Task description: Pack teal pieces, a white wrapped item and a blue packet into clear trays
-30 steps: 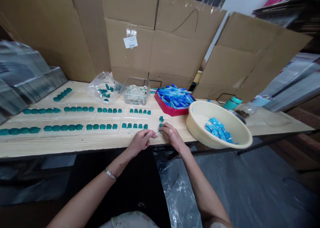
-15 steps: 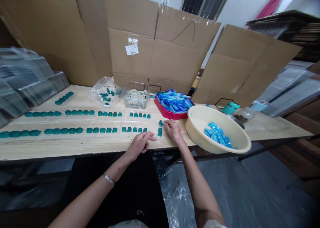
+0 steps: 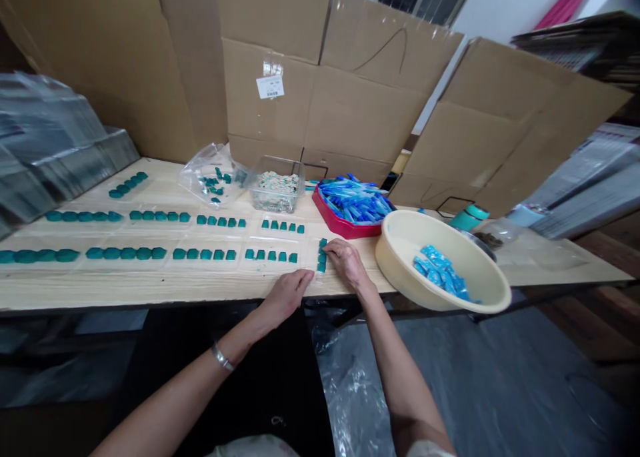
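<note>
A short column of dark green faceted pieces [image 3: 321, 260] lies at the right end of the rows, on what looks like a clear plastic tray. My right hand [image 3: 346, 262] reaches in from the right, its thumb and forefinger pinched at an upper green piece in that column. Low on the column's other side, my left hand [image 3: 286, 295] is closed, fingertips pressed together at the tray's near left edge; the exact grip is hard to see. More green pieces [image 3: 271, 256] sit in neat rows of clear trays to the left.
Right of my hands stands a cream basin [image 3: 400, 270] with blue packets [image 3: 440, 270]. Behind are a red tray [image 3: 345, 228] of blue pen-like sticks, a clear tub [image 3: 276, 200] and a bag [image 3: 205, 177] of green pieces. Cardboard [image 3: 360, 103] walls the back; plastic stacks [image 3: 55, 137] rise left.
My right hand has brought a green piece down against the column, closing the gap there. My left hand's spread fingers have drawn together near the tray's edge. The view has shifted slightly.
</note>
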Available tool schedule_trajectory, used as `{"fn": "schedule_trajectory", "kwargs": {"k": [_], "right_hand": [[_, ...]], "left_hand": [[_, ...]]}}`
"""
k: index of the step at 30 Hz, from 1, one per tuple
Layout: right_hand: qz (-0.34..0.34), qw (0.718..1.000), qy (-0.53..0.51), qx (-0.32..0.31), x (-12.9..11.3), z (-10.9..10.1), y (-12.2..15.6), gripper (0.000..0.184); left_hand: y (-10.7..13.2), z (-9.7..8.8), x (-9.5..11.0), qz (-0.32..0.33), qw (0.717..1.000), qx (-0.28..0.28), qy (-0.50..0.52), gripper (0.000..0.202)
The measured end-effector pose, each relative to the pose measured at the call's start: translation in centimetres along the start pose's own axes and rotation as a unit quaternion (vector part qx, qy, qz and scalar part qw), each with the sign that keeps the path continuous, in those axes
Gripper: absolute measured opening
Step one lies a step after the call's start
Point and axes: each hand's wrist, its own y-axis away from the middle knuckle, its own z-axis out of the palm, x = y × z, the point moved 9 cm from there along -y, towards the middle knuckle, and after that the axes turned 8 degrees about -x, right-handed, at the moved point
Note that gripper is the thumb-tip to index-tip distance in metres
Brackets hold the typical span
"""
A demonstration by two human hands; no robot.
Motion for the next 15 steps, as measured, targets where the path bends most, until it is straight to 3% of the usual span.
{"fn": "schedule_trajectory", "kwargs": {"k": [10, 13, 15], "right_hand": [[-0.009, 0.996, 0.063, -0.061, -1.7, 0.6, -0.2, 0.027], [-0.009, 0.99, 0.098, -0.098, -2.1, 1.5, -0.6, 0.026], [-0.009, 0.986, 0.114, -0.12, -2.2, 1.8, -0.7, 0.026]], "left_hand": [[-0.1, -0.1, 0.3, 0.027, 0.999, 0.005, 0.028, 0.033], [-0.2, -0.2, -0.2, -0.013, 0.995, 0.003, 0.096, 0.032], [-0.2, -0.5, -0.7, -0.041, 0.979, 0.008, 0.199, 0.035]]}}
